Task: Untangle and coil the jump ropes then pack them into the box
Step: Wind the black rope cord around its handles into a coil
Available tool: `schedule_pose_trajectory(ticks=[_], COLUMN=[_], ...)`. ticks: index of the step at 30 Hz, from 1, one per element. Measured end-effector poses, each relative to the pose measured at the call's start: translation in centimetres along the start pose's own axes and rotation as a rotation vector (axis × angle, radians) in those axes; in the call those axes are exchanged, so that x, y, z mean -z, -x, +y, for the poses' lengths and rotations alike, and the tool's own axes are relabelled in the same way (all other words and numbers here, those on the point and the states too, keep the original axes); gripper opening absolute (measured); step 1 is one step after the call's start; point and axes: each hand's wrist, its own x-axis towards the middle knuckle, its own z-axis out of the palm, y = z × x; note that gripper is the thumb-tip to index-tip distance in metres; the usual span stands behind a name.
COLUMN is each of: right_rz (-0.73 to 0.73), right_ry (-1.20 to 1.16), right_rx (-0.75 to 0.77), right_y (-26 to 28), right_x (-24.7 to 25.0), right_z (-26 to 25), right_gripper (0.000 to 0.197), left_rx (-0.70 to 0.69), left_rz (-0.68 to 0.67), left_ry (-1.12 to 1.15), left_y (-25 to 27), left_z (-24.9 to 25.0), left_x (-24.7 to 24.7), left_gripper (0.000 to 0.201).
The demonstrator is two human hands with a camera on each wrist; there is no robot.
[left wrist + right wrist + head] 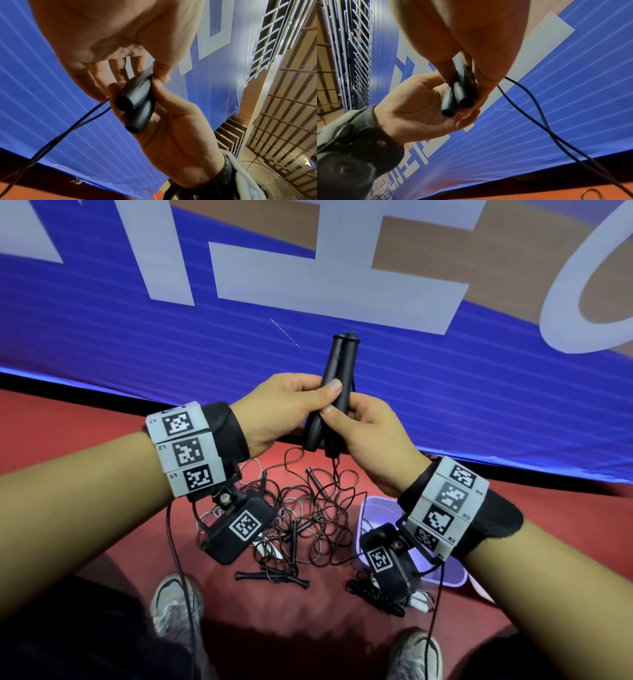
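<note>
Two black jump rope handles are held side by side, upright, in front of me. My left hand grips them from the left with its thumb across the front. My right hand pinches them lower down from the right. The left wrist view shows the handles' butt ends between both hands, and the right wrist view shows these butt ends too. Their thin dark cord hangs down to a tangled pile of ropes on the red floor. A translucent plastic box stands right of the pile.
A blue banner hangs along the wall just beyond the hands. Loose black handles and a small coiled rope lie on the floor near my shoes. Wrist camera cables dangle from both arms.
</note>
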Motion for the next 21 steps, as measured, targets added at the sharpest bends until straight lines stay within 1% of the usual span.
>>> schedule_pose_trajectory(ticks=[1,2,6,8,10,12,16,20,21], right_rz=[-0.003,-0.006,-0.032,-0.032,-0.034,-0.037,-0.025,-0.055,-0.078], right_ry=[0.003,0.008,-0.019,-0.051,-0.029,0.075,0.300,0.513,0.546], right_rx=[0.007,0.008,-0.003,-0.019,-0.013,0.013,0.072,0.164,0.183], right_y=[-0.1,-0.1,-0.1,-0.2,-0.3,-0.4,-0.3,0.2,0.4], right_x=[0.1,0.2,0.2,0.1,-0.1,-0.2,0.1,0.4,0.6], right_z=[0.0,0.1,0.2,0.2,0.2,0.2,0.4,-0.4,-0.9], right_gripper=[0.014,0.011,0.014,0.020,0.025,0.030,0.010,0.003,0.005], left_rx=[0.007,0.016,0.040,0.037,0.034,0.027,-0.024,-0.088,-0.093], left_rz=[-0.009,-0.014,0.003,0.019,0.024,0.022,0.045,0.060,0.057], left_ry=[0.001,0.005,0.029,0.040,0.034,0.022,0.010,-0.051,-0.065], left_y=[0.1,0.1,0.1,0.1,0.1,0.1,0.3,0.6,0.6], left_z=[0.0,-0.1,-0.2,-0.1,-0.1,-0.2,-0.6,-0.2,0.0], left_x=[-0.1,-0.1,-0.2,-0.2,-0.3,-0.4,-0.8,-1.1,-1.0], left_gripper=[0.024,0.023,0.021,0.023,0.021,0.018,0.017,0.019,0.019])
